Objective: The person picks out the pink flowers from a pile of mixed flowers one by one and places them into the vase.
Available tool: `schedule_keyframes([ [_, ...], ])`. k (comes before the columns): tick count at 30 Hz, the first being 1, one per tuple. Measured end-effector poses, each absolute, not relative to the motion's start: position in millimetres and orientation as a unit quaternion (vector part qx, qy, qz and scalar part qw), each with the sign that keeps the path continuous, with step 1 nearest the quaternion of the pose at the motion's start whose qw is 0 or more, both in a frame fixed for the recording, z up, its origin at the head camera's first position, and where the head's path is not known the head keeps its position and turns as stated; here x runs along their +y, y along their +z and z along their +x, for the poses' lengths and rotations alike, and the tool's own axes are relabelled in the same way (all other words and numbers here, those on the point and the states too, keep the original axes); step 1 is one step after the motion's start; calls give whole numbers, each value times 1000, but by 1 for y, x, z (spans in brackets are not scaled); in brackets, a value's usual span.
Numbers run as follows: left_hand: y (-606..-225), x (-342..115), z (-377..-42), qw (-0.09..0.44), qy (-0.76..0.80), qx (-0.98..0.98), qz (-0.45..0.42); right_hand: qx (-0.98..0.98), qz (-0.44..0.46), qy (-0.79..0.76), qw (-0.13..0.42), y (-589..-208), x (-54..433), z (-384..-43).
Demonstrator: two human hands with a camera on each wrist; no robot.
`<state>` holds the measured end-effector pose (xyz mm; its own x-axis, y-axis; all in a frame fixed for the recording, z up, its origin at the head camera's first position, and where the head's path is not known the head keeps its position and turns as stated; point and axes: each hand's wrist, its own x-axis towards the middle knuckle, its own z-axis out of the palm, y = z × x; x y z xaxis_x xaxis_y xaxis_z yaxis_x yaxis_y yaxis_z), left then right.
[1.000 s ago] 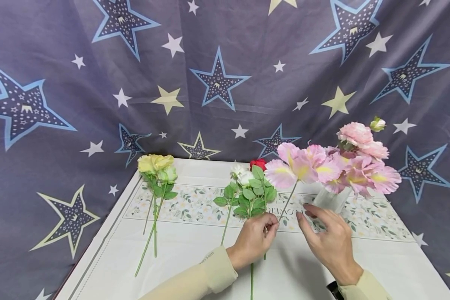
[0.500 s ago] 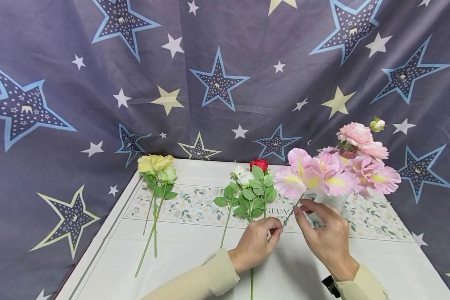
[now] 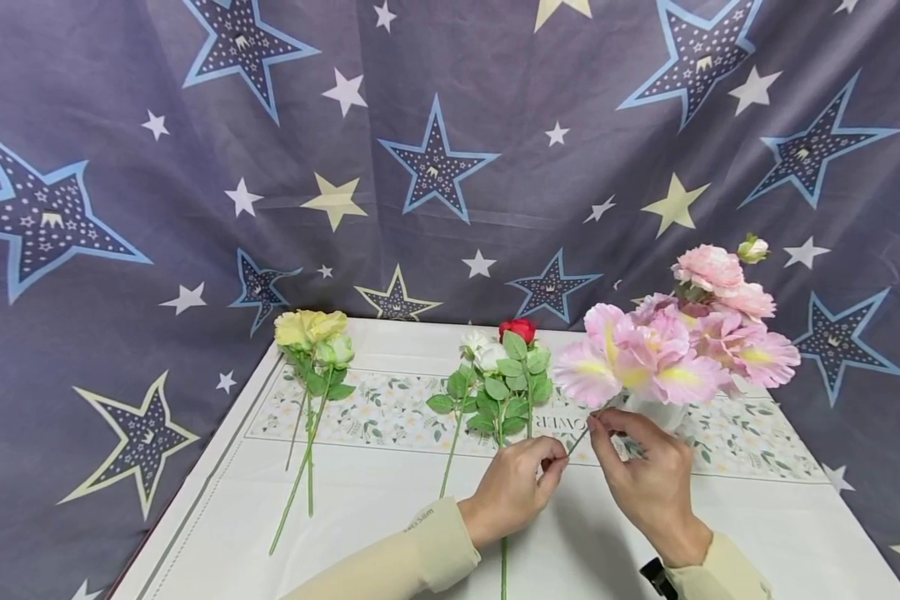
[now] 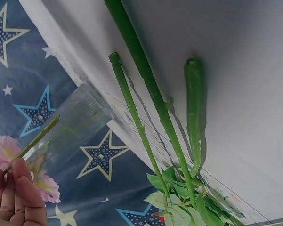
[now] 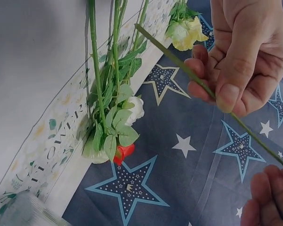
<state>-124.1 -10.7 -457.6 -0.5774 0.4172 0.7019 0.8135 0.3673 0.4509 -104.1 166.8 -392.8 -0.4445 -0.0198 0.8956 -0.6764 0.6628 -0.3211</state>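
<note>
A pink iris (image 3: 641, 354) with yellow-marked petals leans across in front of the vase. My left hand (image 3: 516, 487) pinches its thin stem low down, and the cut end sticks out past the fingers in the right wrist view. Higher up, just under the bloom, my right hand (image 3: 645, 475) pinches the same stem (image 5: 259, 134) between thumb and fingers. Behind the right hand stands a clear ribbed vase (image 4: 80, 117), partly hidden by the bloom. It holds pink irises (image 3: 750, 350) and pale pink ruffled flowers (image 3: 708, 267) with a bud.
Left of my hands lie a red rose (image 3: 517, 329), white flowers (image 3: 487, 352) and their leafy stems, one running under my left wrist. Yellow and pale green flowers (image 3: 311, 329) lie further left. A floral-printed band (image 3: 397, 408) crosses the white table; a star-patterned curtain (image 3: 420, 233) hangs behind.
The iris has shifted right and slightly down, now overlapping the vase flowers. My right hand, apart from the stem a second ago, now pinches it. The left hand has moved slightly right.
</note>
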Motion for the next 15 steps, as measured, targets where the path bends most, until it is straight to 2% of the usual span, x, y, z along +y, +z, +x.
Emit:
schedule_keyframes([
  [11, -458, -8, -127, 255, -392, -794, -390, -784, 221, 355, 458, -393, 169, -100],
  [15, -457, -9, -127, 242, -388, -799, -390, -788, 214, 351, 458, -394, 170, -99],
])
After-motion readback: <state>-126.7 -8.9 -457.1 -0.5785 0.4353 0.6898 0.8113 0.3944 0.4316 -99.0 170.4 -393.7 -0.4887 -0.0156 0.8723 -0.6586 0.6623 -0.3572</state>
